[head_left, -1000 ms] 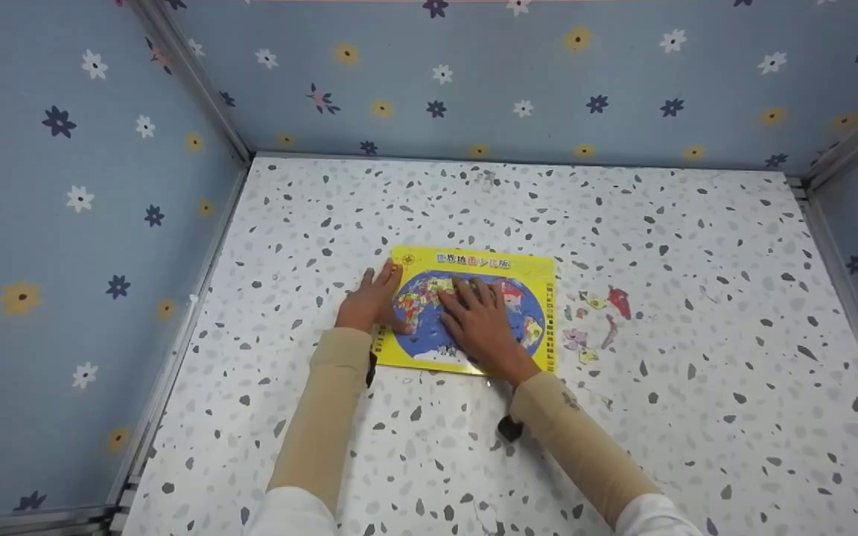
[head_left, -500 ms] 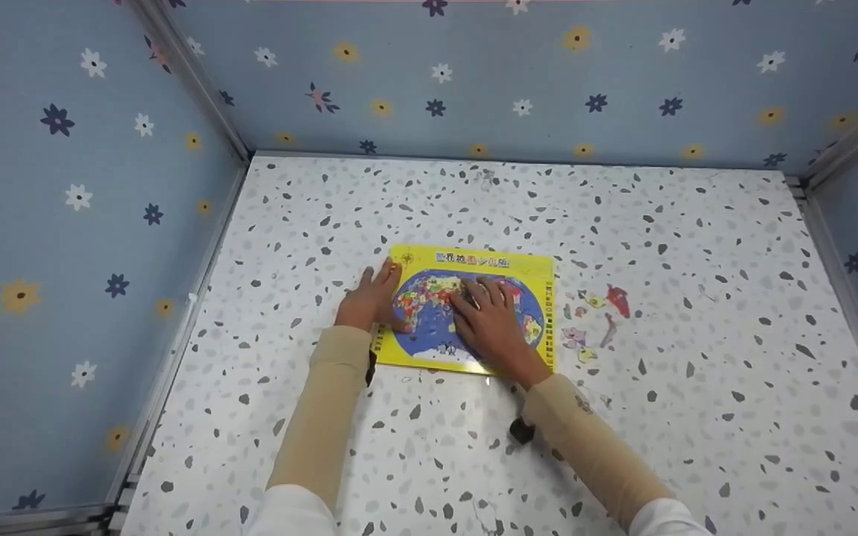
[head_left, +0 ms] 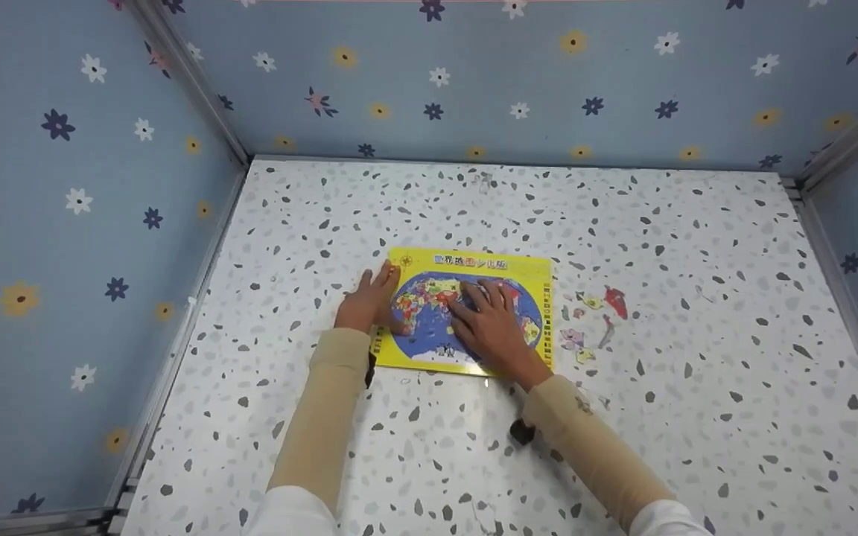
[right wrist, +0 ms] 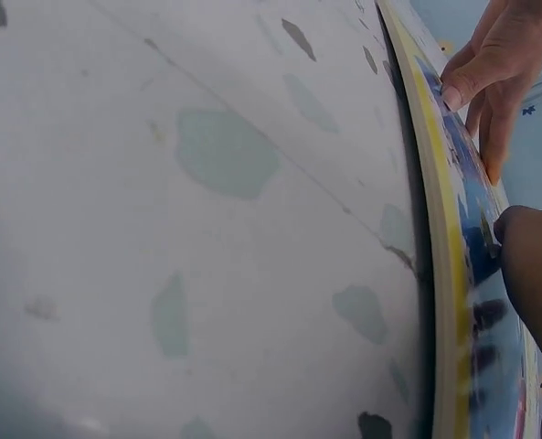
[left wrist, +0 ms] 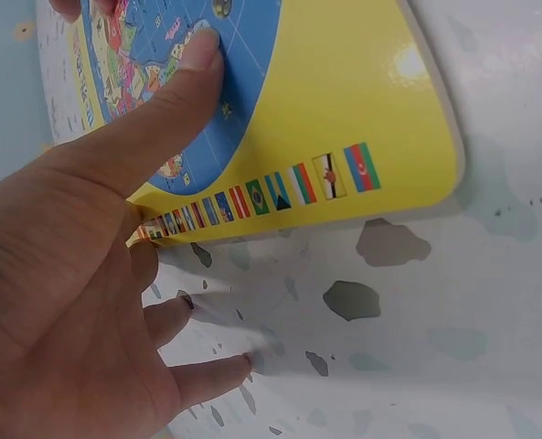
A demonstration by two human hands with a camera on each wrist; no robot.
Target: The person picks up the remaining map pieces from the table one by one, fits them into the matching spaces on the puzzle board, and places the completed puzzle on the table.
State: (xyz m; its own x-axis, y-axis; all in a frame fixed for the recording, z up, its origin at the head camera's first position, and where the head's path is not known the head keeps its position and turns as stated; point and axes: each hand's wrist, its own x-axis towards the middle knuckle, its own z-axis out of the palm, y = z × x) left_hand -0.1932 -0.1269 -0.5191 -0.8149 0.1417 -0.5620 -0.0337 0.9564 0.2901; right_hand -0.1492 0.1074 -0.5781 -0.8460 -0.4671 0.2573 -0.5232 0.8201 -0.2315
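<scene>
A yellow world map puzzle board (head_left: 529, 266) with a blue oval map lies flat on the speckled table. My left hand (head_left: 366, 301) rests at its left side. In the left wrist view its thumb (left wrist: 175, 105) lies extended over the map, and the other fingers spread beside the flag-lined edge (left wrist: 307, 183). My right hand (head_left: 496, 327) lies over the map's right half, fingertips touching its upper middle; what is beneath the palm is hidden. From the right wrist, the right thumb (right wrist: 536, 274) shows close over the blue surface, with the left hand beyond it.
Loose map pieces lie right of the board: a red one (head_left: 615, 302), a purple one (head_left: 572, 339), a yellow one (head_left: 585, 356) and several small others. Blue flowered panels (head_left: 474, 82) wall the table (head_left: 697, 246) at the back and sides.
My right hand has shifted slightly to the right over the board, uncovering more of the map's middle, and has stayed there since. The left hand and loose pieces have kept their places.
</scene>
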